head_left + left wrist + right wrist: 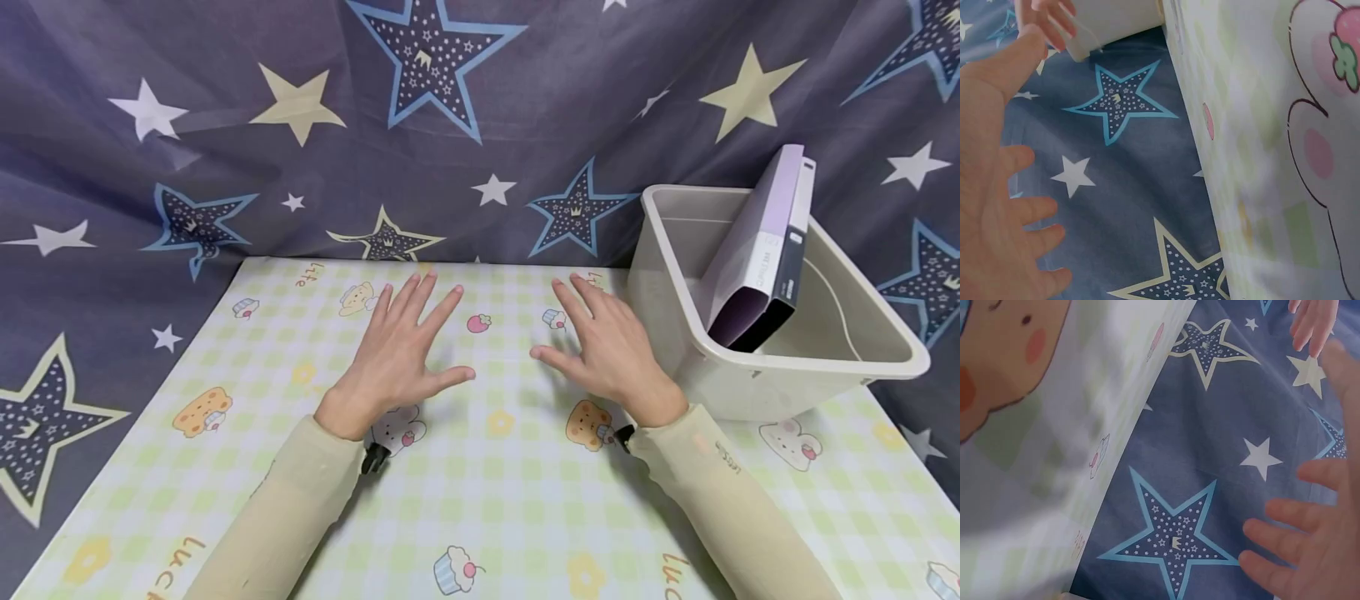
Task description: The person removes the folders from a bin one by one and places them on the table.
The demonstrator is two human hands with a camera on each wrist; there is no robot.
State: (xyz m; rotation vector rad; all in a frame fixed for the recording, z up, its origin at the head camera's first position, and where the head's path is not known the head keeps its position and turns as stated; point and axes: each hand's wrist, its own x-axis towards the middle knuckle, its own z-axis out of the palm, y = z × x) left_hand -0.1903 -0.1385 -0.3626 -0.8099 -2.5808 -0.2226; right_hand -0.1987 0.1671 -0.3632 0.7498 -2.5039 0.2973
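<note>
My left hand (397, 350) hovers over the left middle of the table, fingers spread and straight, palm facing down and inward, holding nothing. Opposite it, my right hand (607, 346) is spread in the same way, just left of a grey-white plastic bin (750, 367). Both wrist views show the fingers apart: the left hand (997, 187) at the left edge of its view, the right hand (1297, 531) at the right edge of its own. Two box-like items lean in the bin, a lilac and white one (757, 242) and a black and white one (791, 258).
A checked tablecloth (495, 483) with cartoon bears, cupcakes and flowers covers the table. Behind it hangs a dark curtain (300, 183) printed with stars. The bin stands at the table's back right, close to the curtain.
</note>
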